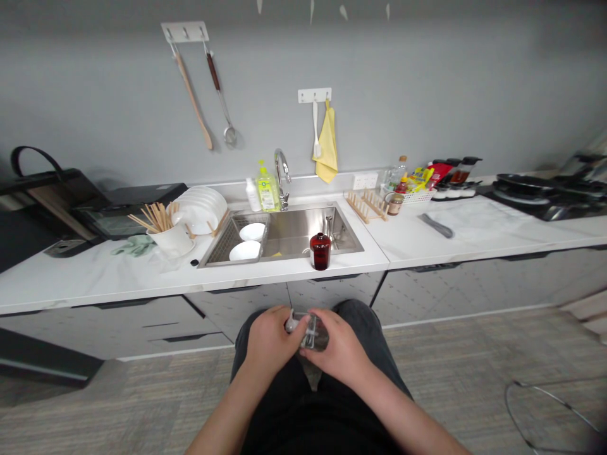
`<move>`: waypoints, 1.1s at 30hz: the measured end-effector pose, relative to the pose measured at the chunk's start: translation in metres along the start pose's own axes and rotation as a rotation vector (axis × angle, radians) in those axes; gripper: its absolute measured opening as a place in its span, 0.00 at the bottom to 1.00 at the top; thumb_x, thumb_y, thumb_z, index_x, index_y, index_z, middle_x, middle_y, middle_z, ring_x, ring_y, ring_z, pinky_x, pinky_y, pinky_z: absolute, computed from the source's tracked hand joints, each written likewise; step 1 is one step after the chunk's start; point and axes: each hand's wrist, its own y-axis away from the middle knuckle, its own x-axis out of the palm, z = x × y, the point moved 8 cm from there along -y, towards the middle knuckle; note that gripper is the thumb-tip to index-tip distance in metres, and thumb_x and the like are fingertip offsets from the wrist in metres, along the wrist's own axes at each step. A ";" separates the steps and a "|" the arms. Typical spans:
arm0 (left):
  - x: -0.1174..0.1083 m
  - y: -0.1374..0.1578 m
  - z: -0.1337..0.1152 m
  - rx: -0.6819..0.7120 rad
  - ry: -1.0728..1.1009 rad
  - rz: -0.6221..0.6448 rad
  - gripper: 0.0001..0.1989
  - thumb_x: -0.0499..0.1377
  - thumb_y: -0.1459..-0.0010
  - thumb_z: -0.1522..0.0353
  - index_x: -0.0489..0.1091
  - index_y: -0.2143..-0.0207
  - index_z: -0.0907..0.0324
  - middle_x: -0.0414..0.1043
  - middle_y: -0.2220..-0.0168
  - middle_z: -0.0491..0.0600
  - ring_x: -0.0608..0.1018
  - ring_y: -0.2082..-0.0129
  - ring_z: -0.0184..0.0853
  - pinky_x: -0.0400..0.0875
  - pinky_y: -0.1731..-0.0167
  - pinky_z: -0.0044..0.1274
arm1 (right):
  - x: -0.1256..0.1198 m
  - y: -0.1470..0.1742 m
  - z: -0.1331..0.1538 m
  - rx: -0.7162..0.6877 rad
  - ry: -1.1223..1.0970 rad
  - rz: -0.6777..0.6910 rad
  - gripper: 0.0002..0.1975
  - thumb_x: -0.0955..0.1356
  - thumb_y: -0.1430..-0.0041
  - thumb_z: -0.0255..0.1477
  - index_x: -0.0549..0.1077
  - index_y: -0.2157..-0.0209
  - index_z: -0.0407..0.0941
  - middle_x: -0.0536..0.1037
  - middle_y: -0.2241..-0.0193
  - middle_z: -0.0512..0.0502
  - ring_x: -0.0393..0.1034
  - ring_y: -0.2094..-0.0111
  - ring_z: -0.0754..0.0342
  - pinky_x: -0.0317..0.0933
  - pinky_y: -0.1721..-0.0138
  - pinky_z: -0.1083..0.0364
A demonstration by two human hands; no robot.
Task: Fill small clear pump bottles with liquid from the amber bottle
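Observation:
Low in front of my lap, both hands are closed on a small clear bottle (315,331). My right hand (336,344) wraps round its see-through body. My left hand (271,336) grips the other end, where a whitish top (290,322) shows between the fingers; its exact shape is partly hidden. The bottle lies tilted nearly sideways. Beyond my hands, a dark red bottle (320,251) with a short neck stands upright on the counter's front edge by the sink.
The steel sink (303,230) holds a wire basket with white bowls (246,251). A yellow-green soap bottle (268,189) stands near the faucet (283,177). On the left are chopsticks in a white holder (169,241) and plates (203,205). A wooden rack (367,207) and stove (545,196) are right.

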 end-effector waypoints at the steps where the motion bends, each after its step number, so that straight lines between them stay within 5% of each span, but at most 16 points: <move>1: -0.001 0.001 0.002 -0.009 -0.002 -0.011 0.17 0.66 0.29 0.55 0.73 0.68 0.54 0.76 0.71 0.49 0.76 0.71 0.40 0.59 0.67 0.29 | 0.001 0.000 0.000 -0.003 0.007 0.006 0.42 0.86 0.55 0.27 0.79 0.37 0.52 0.87 0.41 0.38 0.84 0.41 0.32 0.77 0.35 0.33; 3: -0.003 0.002 0.000 0.023 0.047 -0.042 0.13 0.67 0.30 0.56 0.79 0.53 0.55 0.80 0.64 0.51 0.81 0.65 0.45 0.68 0.63 0.30 | 0.003 0.000 0.000 -0.009 0.016 0.010 0.41 0.86 0.53 0.27 0.79 0.37 0.51 0.87 0.41 0.38 0.84 0.41 0.33 0.77 0.35 0.34; 6: -0.004 0.005 -0.013 0.170 0.151 -0.007 0.23 0.66 0.32 0.62 0.77 0.37 0.55 0.83 0.54 0.55 0.85 0.52 0.50 0.77 0.50 0.37 | 0.002 -0.001 -0.001 -0.018 0.022 0.009 0.39 0.84 0.51 0.26 0.79 0.37 0.51 0.87 0.42 0.38 0.85 0.42 0.34 0.78 0.37 0.35; 10: 0.002 0.004 -0.017 0.174 0.151 0.122 0.09 0.62 0.34 0.70 0.80 0.53 0.54 0.82 0.57 0.52 0.84 0.56 0.46 0.76 0.54 0.34 | 0.003 0.000 -0.003 -0.012 0.032 0.028 0.39 0.85 0.53 0.26 0.80 0.38 0.51 0.88 0.43 0.39 0.85 0.43 0.33 0.78 0.37 0.34; 13: 0.004 0.000 -0.009 0.090 0.114 0.147 0.05 0.64 0.31 0.66 0.76 0.63 0.54 0.81 0.62 0.50 0.83 0.62 0.44 0.72 0.60 0.32 | 0.004 0.001 -0.003 -0.012 0.033 0.042 0.41 0.86 0.55 0.26 0.80 0.38 0.51 0.87 0.43 0.39 0.85 0.43 0.32 0.78 0.37 0.34; 16: -0.003 0.000 -0.009 0.115 0.097 0.108 0.07 0.66 0.29 0.61 0.79 0.55 0.53 0.83 0.57 0.53 0.84 0.57 0.48 0.75 0.56 0.34 | 0.004 0.002 -0.004 -0.012 0.023 0.036 0.42 0.86 0.55 0.26 0.79 0.37 0.52 0.87 0.42 0.39 0.85 0.42 0.33 0.77 0.37 0.34; 19: -0.006 0.004 -0.019 0.228 0.118 0.159 0.14 0.67 0.33 0.67 0.79 0.45 0.53 0.82 0.46 0.56 0.84 0.47 0.50 0.77 0.46 0.37 | 0.004 0.000 -0.005 -0.006 0.023 0.024 0.40 0.84 0.53 0.26 0.79 0.37 0.51 0.87 0.42 0.38 0.84 0.41 0.33 0.77 0.37 0.33; 22: 0.000 0.006 -0.017 0.196 0.060 0.264 0.07 0.62 0.28 0.67 0.79 0.51 0.53 0.83 0.52 0.55 0.85 0.53 0.48 0.75 0.52 0.34 | 0.004 -0.003 -0.006 0.009 0.009 0.036 0.40 0.84 0.52 0.27 0.78 0.36 0.50 0.87 0.41 0.37 0.84 0.41 0.32 0.77 0.36 0.33; 25: 0.001 0.004 -0.011 0.126 -0.064 0.243 0.10 0.61 0.23 0.60 0.79 0.53 0.54 0.83 0.61 0.54 0.84 0.60 0.51 0.70 0.59 0.34 | 0.002 -0.005 -0.005 0.021 -0.006 0.044 0.41 0.85 0.53 0.27 0.79 0.36 0.50 0.86 0.40 0.37 0.84 0.41 0.33 0.77 0.36 0.33; 30: 0.000 0.004 -0.024 0.226 0.008 0.197 0.11 0.66 0.31 0.67 0.79 0.47 0.52 0.86 0.51 0.55 0.85 0.52 0.52 0.71 0.53 0.34 | -0.004 -0.002 -0.005 0.009 -0.018 0.016 0.39 0.84 0.52 0.26 0.79 0.38 0.50 0.87 0.42 0.37 0.85 0.42 0.33 0.79 0.38 0.34; 33: 0.003 0.002 -0.019 0.139 -0.019 0.219 0.05 0.63 0.27 0.64 0.79 0.55 0.53 0.85 0.60 0.53 0.85 0.60 0.48 0.67 0.60 0.31 | -0.007 0.001 -0.008 0.030 -0.004 0.007 0.40 0.85 0.53 0.26 0.78 0.37 0.50 0.86 0.41 0.37 0.84 0.41 0.33 0.79 0.37 0.33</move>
